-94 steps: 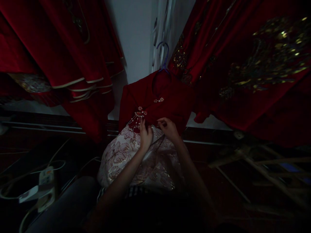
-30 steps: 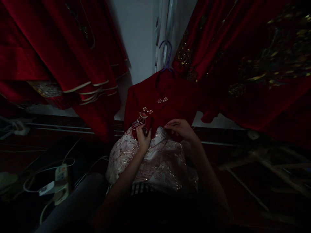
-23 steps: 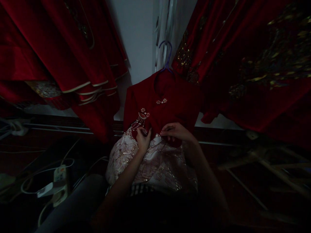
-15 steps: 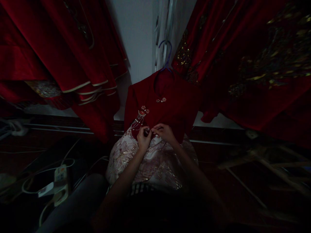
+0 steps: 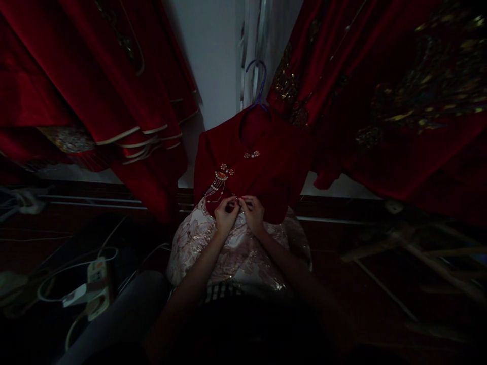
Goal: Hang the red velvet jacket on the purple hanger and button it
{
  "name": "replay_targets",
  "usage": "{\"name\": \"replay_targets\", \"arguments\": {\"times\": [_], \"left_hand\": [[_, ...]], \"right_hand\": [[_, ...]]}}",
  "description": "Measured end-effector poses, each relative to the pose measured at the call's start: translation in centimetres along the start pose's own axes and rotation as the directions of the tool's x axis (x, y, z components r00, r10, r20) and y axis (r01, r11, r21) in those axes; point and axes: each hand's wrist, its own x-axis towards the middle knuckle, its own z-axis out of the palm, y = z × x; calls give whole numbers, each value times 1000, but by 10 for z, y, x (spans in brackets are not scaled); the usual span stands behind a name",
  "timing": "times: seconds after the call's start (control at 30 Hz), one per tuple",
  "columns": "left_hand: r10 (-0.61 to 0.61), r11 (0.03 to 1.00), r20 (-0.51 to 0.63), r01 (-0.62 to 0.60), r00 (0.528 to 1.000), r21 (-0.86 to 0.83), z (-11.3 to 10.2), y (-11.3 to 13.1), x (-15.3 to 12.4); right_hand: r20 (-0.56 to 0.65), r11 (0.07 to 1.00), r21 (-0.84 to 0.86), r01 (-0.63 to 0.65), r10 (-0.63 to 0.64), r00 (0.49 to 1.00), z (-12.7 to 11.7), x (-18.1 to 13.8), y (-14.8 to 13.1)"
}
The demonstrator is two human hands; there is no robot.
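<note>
A red jacket [image 5: 266, 172] hangs in front of me on a purple hanger [image 5: 260, 90]. Both hands meet at the lower front of its opening. My left hand [image 5: 225, 215] is closed in a pinch, thumb and forefinger tips at the jacket's edge. Close against it, my right hand [image 5: 252, 211] pinches at the same spot. Whatever lies between the fingertips is too small and dark to make out. A beaded tassel ornament [image 5: 221, 176] sits on the jacket up and left of my hands, and a flower-shaped clasp [image 5: 251, 154] is higher at the chest.
A pale, shiny floral fabric [image 5: 194, 243] spreads under my forearms. Red garments [image 5: 125, 111] hang at left, and red ones with gold embroidery [image 5: 422, 101] at right. A power strip [image 5: 98, 284] with white cables lies lower left. Wooden bars [image 5: 403, 243] stand at lower right.
My right hand has drawn in and turned more upright, its fingers now curled beside the left fingertips. My left hand stays nearly in place. The view has shifted slightly.
</note>
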Motion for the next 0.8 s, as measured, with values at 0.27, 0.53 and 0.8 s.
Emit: {"name": "replay_targets", "arguments": {"times": [0.27, 0.53, 0.8], "left_hand": [[2, 1000, -7, -2, 1000, -3, 1, -10, 0], [92, 992, 31, -94, 995, 79, -2, -9, 1], [75, 989, 48, -80, 996, 121, 3, -12, 3]], "right_hand": [[24, 997, 7, 73, -73, 997, 1, 2, 1], [-57, 977, -147, 153, -162, 985, 0, 3, 9], [34, 981, -104, 161, -158, 987, 0, 13, 17]]}}
